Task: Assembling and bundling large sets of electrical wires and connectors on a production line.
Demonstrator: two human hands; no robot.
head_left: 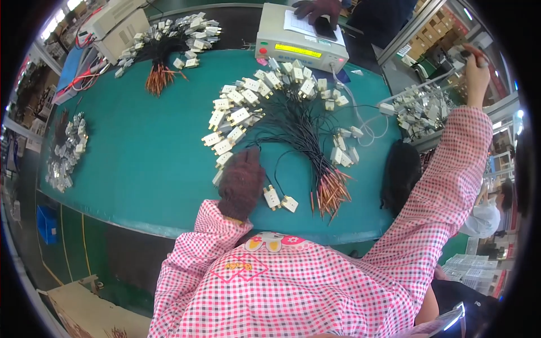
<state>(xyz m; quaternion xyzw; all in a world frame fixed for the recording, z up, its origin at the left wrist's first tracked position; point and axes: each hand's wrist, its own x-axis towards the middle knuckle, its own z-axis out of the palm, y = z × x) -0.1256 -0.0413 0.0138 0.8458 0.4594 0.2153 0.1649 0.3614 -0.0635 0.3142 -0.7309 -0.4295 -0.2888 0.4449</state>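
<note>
Left hand: dark knit glove, grip over the near end of the plug arc; fingertips hidden, so could not tell whether it had closed on a plug or cable.
Right hand: raised well apart at the right; a small reddish-brown thing showed at its fingers, but grip not clear enough to call.
White plugs: fanned in an arc on the bench, beyond and beside the left hand. Looked light, hard and smooth, perhaps slippery under knit; best taken by the block sides, clear of the brass-coloured pins.
Two nearest plugs: side by side, just right of the glove; easy to pinch singly.
Black cables: thin, bendy, crowded together; likely to snag neighbours if pulled mid-length.
Copper-coloured ends: splayed toward the wearer; looked fine and easily bent, poor place to hold.
Boxy instrument: beyond the arc, lit display, another person's gloved hand above it.
</note>
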